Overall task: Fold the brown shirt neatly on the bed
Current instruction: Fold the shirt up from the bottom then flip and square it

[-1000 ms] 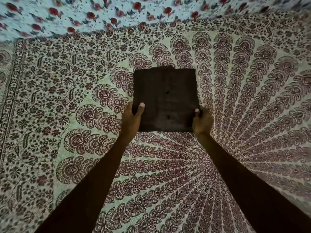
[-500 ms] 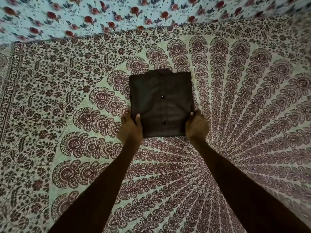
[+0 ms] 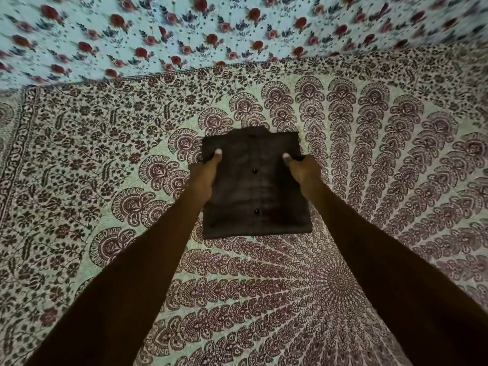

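Observation:
The brown shirt (image 3: 254,191) is folded into a compact rectangle, button placket up with two dark buttons showing and the collar at its far edge. It is in the middle of the bed. My left hand (image 3: 204,175) grips its left edge near the far corner, thumb on top. On the opposite side, my right hand (image 3: 301,171) holds the right edge the same way, thumb pressed on the cloth. The fingers of both hands are hidden under the shirt. I cannot tell whether the shirt rests on the bed or is slightly lifted.
The bed is covered by a patterned spread (image 3: 105,180) with maroon mandala motifs and a leafy border. Beyond its far edge lies a pale blue sheet (image 3: 237,30) printed with red roses.
Both hands slid from the shirt's near corners up along its sides to the far half. The shirt stays folded and in about the same spot.

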### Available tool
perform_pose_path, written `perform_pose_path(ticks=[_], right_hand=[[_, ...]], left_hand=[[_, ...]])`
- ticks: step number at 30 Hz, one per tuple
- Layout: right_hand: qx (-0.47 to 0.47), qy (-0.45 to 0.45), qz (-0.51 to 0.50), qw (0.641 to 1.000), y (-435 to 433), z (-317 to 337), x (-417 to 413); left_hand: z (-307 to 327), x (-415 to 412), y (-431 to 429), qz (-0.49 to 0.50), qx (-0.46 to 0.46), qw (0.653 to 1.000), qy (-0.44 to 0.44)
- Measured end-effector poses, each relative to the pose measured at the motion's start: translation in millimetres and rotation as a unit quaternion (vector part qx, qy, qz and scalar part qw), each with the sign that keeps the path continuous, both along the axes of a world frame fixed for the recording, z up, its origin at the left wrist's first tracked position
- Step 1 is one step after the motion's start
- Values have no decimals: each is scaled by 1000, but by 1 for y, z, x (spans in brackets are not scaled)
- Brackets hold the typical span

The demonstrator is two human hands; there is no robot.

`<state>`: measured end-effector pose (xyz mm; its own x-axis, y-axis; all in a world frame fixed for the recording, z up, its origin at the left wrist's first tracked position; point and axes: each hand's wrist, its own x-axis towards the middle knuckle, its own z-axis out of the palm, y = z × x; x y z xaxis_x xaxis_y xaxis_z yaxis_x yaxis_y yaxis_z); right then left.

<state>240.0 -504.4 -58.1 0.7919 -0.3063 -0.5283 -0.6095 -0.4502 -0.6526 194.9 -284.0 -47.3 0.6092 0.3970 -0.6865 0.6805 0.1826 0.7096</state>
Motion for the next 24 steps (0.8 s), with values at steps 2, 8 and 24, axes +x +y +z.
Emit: perform_pose_path(ticks=[2, 8, 24], right_hand=[[89, 57, -26, 994, -6, -4, 16], [251, 72, -36, 965, -10, 12, 14], [313, -124, 64, 939, -66, 140, -130]], left_hand=[[4, 12, 10, -15, -83, 996, 12], [16, 7, 24, -38, -160, 986, 5], [146, -104, 27, -184, -91, 970, -132]])
